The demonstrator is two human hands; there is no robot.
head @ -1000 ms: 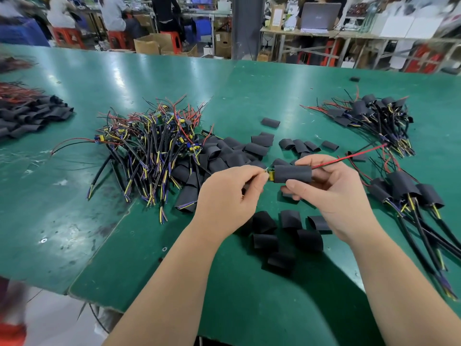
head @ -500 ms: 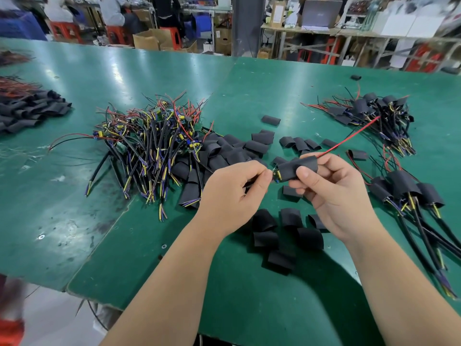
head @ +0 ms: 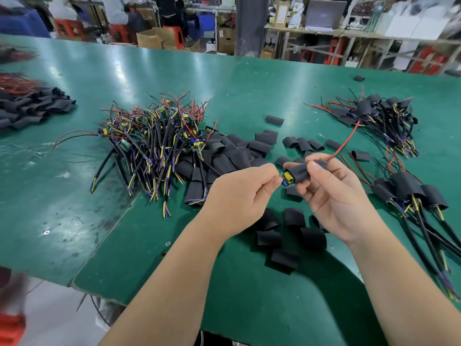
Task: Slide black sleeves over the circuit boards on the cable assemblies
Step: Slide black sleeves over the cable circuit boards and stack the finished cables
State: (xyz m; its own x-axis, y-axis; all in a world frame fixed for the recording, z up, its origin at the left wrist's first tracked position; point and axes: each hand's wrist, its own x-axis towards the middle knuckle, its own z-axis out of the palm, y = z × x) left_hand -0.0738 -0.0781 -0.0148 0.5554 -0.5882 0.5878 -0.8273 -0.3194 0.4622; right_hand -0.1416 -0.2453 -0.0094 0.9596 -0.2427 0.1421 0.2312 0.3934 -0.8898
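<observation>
1. Green counter (head: 224, 91) filling most of the frame, shot from above; workshop shelves and cardboard boxes blurred along the top edge.
2. Right hand (head: 334, 196), centre right, grasping a black sleeve (head: 303, 171) between thumb and fingers, raised above the counter.
3. Small circuit board (head: 288, 179) with a yellow part poking out of the sleeve's left end, only partly covered.
4. Thin red wire (head: 346, 141) leaving the sleeve's right end and slanting toward the upper right.
5. Left hand (head: 239, 196), centre, closed in a loose fist with fingertips pinched just beside the exposed board end; exactly what is pinched too small to tell.
6. Loose empty sleeves (head: 291, 236) scattered flat on the counter below and behind both hands.
7. Tangled heap of unsleeved cable assemblies (head: 154, 146), centre left, with black, yellow, red and purple wires.
8. Sleeved assemblies (head: 409, 193) lying at the right edge; another sleeved bundle (head: 374, 116) in the upper right.
9. Further stack of black sleeves (head: 35, 108) at the far left edge.
</observation>
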